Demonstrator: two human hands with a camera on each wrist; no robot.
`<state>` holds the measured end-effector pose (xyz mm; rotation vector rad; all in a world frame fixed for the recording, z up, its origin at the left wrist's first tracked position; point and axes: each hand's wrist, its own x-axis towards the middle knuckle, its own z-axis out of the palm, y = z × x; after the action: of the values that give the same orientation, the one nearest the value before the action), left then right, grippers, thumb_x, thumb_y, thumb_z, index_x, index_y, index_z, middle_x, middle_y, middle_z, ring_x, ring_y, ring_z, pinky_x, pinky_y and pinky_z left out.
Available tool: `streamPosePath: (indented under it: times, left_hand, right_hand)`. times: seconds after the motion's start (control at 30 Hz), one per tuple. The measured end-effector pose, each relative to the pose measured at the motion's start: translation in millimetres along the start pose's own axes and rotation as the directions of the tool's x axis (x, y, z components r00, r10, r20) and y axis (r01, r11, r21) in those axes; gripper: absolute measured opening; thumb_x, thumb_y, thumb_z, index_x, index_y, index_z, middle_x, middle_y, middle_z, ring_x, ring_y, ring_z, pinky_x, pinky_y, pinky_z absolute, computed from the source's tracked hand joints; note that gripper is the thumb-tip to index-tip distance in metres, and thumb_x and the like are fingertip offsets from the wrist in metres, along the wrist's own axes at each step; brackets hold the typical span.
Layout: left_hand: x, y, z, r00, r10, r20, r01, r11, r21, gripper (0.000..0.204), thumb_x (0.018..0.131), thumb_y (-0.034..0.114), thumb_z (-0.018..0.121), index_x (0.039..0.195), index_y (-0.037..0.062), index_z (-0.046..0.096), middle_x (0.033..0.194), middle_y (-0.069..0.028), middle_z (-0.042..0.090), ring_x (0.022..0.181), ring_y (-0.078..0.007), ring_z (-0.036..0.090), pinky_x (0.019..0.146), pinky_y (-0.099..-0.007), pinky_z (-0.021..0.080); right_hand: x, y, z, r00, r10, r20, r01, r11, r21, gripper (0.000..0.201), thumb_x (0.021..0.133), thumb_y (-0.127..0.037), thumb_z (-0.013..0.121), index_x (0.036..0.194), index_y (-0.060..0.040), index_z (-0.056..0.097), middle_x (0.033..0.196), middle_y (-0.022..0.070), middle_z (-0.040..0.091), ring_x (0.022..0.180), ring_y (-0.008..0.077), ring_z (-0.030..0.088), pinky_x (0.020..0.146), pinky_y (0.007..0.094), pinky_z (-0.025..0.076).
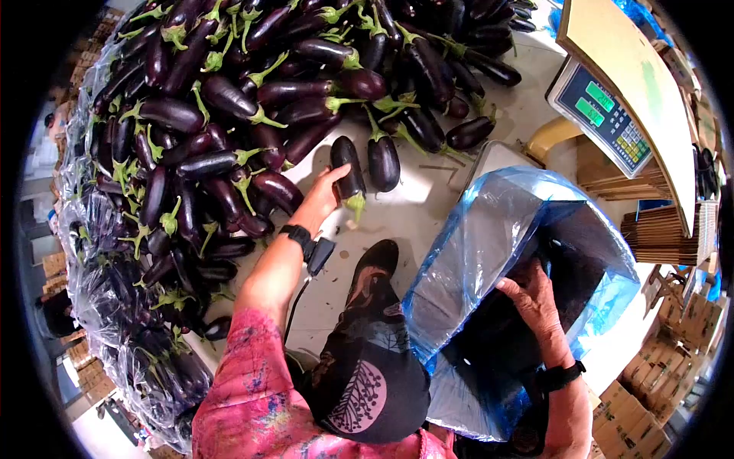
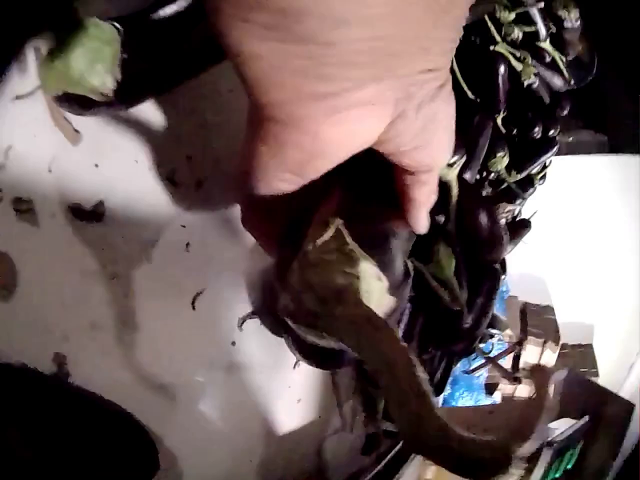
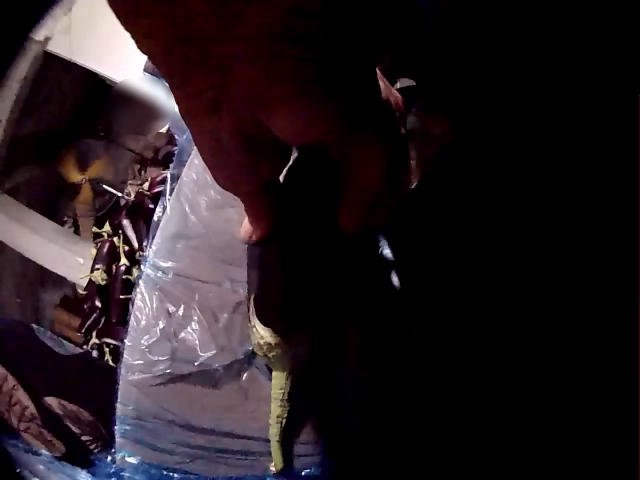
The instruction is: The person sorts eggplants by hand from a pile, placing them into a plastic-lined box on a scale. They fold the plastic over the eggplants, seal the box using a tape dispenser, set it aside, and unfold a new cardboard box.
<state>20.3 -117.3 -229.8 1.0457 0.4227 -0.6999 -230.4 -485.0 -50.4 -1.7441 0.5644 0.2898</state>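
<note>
My left hand [image 1: 323, 197] grips a dark purple eggplant [image 1: 349, 170] at the near edge of the big pile, its green stem pointing toward me. In the left wrist view the thumb and fingers wrap its body, and the curved stem [image 2: 400, 385] sticks out below. My right hand [image 1: 537, 306] is down inside a box lined with a blue clear plastic bag [image 1: 470, 245]. It holds another eggplant, whose green stem [image 3: 279, 415] hangs beneath the fingers in the right wrist view. Most of that eggplant and the box's inside are in deep shadow.
A large heap of eggplants [image 1: 222, 164] covers the left and back of the white surface. One loose eggplant [image 1: 383, 162] lies beside the held one. A digital scale display [image 1: 600, 115] stands at the right, near stacked flat cardboard [image 1: 665, 233]. A shoe [image 1: 376, 264] is between my arms.
</note>
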Motion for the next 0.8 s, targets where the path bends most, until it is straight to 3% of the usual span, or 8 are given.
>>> streamPosePath:
  times: [0.17,0.23,0.43,0.53,0.57,0.63,0.77,0.8]
  left_hand:
    - [-92,19,27,0.946,0.019,0.323,0.034,0.987,-0.159,0.067,0.100,0.048,0.052,0.143,-0.0027,0.043,0.133,-0.0206,0.058,0.105,-0.0262,0.065,0.089,-0.0399,0.057]
    - [-116,25,40,0.916,0.041,0.400,0.035,0.983,-0.179,0.078,0.096,0.061,0.050,0.143,-0.0018,0.043,0.131,-0.0204,0.058,0.103,-0.0259,0.066,0.087,-0.0379,0.058]
    - [-163,51,84,0.876,0.076,0.476,-0.054,0.997,-0.059,0.075,0.087,0.050,0.070,0.135,-0.0022,0.049,0.123,-0.0186,0.062,0.101,-0.0267,0.067,0.088,-0.0382,0.058]
    - [-183,73,116,0.875,0.119,0.469,-0.146,0.989,0.020,0.076,0.081,0.043,0.076,0.135,-0.0034,0.048,0.125,-0.0192,0.061,0.102,-0.0279,0.067,0.091,-0.0384,0.058]
    - [-184,83,130,0.856,0.124,0.501,-0.167,0.985,0.042,0.077,0.080,0.039,0.076,0.137,-0.0036,0.048,0.127,-0.0194,0.060,0.104,-0.0284,0.066,0.092,-0.0381,0.057]
    - [-186,100,166,0.772,0.169,0.613,-0.245,0.969,0.042,0.063,0.082,0.026,0.071,0.135,-0.0024,0.050,0.124,-0.0162,0.063,0.106,-0.0249,0.066,0.095,-0.0366,0.054]
    - [-206,126,259,0.621,0.175,0.764,-0.497,0.842,0.211,0.081,0.073,0.026,0.075,0.142,-0.0026,0.044,0.134,-0.0173,0.058,0.117,-0.0264,0.062,0.099,-0.0365,0.052]
    - [-215,127,279,0.562,0.156,0.812,-0.550,0.804,0.226,0.079,0.073,0.021,0.075,0.142,-0.0009,0.045,0.134,-0.0155,0.058,0.119,-0.0252,0.061,0.101,-0.0369,0.049]
  right_hand:
    - [0,12,1,0.998,-0.054,-0.021,0.054,0.999,0.006,0.061,0.082,-0.032,0.084,0.117,0.0053,0.052,0.104,0.0131,0.068,0.096,0.0164,0.063,0.087,0.0305,0.051]
    - [-1,6,3,0.993,-0.111,-0.038,0.109,0.994,-0.031,0.057,0.082,-0.034,0.083,0.110,0.0058,0.054,0.097,0.0121,0.070,0.089,0.0150,0.064,0.080,0.0300,0.052]
    - [-16,-13,-1,0.989,-0.095,-0.112,0.045,0.920,-0.388,0.048,0.084,-0.030,0.080,0.103,0.0066,0.056,0.083,0.0174,0.069,0.077,0.0175,0.066,0.069,0.0332,0.052]
    - [-29,-53,-19,0.988,-0.155,-0.022,0.123,0.852,-0.510,0.047,0.086,-0.028,0.075,0.116,0.0055,0.061,0.085,0.0208,0.070,0.078,0.0230,0.069,0.069,0.0358,0.053]
    - [-29,-51,-27,0.962,-0.269,-0.043,0.225,0.873,-0.434,0.044,0.089,-0.029,0.074,0.114,0.0053,0.063,0.084,0.0173,0.070,0.076,0.0201,0.066,0.070,0.0337,0.053]
    - [-53,-112,-32,0.998,-0.034,-0.060,0.032,0.999,-0.045,0.052,0.093,-0.037,0.068,0.124,0.0037,0.060,0.102,0.0056,0.068,0.090,0.0156,0.064,0.077,0.0286,0.051]
    - [-76,-162,-39,0.976,-0.196,-0.099,0.200,0.979,0.033,0.054,0.097,-0.045,0.060,0.128,-0.0006,0.060,0.112,0.0099,0.067,0.095,0.0177,0.066,0.079,0.0286,0.053]
    - [-82,-169,-40,0.988,-0.137,-0.071,0.147,0.976,0.160,0.055,0.098,-0.046,0.059,0.130,-0.0014,0.059,0.114,0.0112,0.067,0.094,0.0189,0.067,0.078,0.0288,0.054]
